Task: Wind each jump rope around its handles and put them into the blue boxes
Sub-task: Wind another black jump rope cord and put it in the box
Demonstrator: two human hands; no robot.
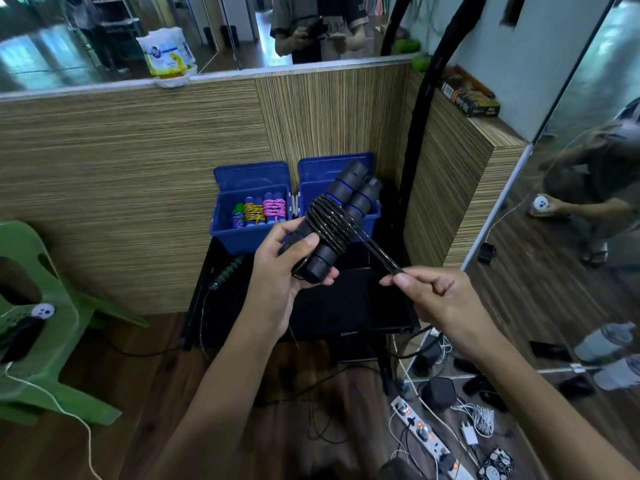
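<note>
I have the pair of black handles (337, 223) in my left hand (284, 268), fingers curled round their lower ends, with the long axis tilted up and to the right toward the blue boxes. The black rope (332, 225) is already coiled in many turns around the middle of the handles. From the coil a doubled strand runs down and to the right to my right hand (434, 296), whose thumb and forefinger pinch it taut; the remaining fingers are curled in. So the free end lies on the right of the bundle, and the right hand is the one placed to carry it round for the next turn, I judge.

Behind the handles stand the two boxes, lids up against the wooden wall. The left blue box (242, 233) holds several wound ropes (green, yellow, pink cords around blue handles). The right blue box (372, 216) is mostly hidden by the bundle, so I cannot tell its contents. A green-handled rope (227, 271) lies unwound on the dark counter (349, 303) below the boxes.
</note>
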